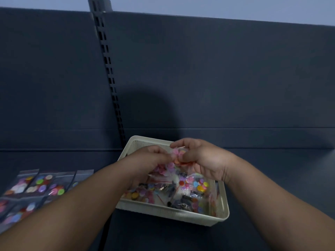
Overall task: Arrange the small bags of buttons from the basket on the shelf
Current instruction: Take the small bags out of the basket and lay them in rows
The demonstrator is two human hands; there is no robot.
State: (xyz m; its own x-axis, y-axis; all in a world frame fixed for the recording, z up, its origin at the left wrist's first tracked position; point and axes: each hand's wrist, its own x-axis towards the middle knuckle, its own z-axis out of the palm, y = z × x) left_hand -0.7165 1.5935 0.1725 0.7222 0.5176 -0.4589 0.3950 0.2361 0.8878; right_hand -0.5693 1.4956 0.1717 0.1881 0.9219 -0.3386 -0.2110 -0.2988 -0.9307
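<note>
Pinching one bag of buttons [176, 156] over the far end of the basket [224, 212]; fingers of left hand [150, 156] and right hand [203, 158] both grasping it. Laid-out bags [41, 183] lie toward the left edge of the shelf [272, 178]; left hand nearer them.

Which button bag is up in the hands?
The pink-and-orange bag, held by the left hand and right hand above the basket. Other bags lie in the basket or on the shelf.
</note>
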